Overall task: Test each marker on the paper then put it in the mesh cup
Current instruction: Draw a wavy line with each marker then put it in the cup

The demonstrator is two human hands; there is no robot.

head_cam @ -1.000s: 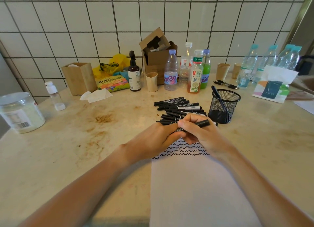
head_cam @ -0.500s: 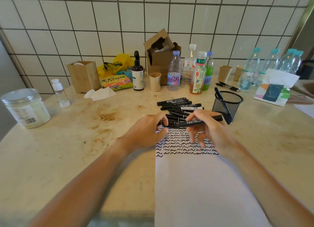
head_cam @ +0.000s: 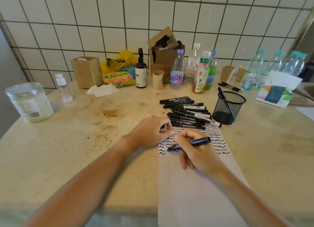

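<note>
Head view: right hand (head_cam: 197,152) fingers clamped on marker (head_cam: 190,143), tip on paper (head_cam: 195,192). Left hand (head_cam: 151,131) fingers curled, pinching small dark cap at paper's edge. Marker pile (head_cam: 185,113) beside mesh cup (head_cam: 227,107).

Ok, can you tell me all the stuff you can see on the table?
marker in hand: one, black, tip on the paper
marker pile: many, black, beyond the paper
mesh cup: one, black, right of the pile, one marker inside
paper: one white sheet, black squiggles at its far end
bottles: several, clear or coloured, along the tiled wall
paper cups: three, tan, among the bottles
cardboard box: one, brown, open
plastic jar: one, clear, far left
left hand: pinches something small and dark, maybe the cap
right hand: grips the marker
</note>
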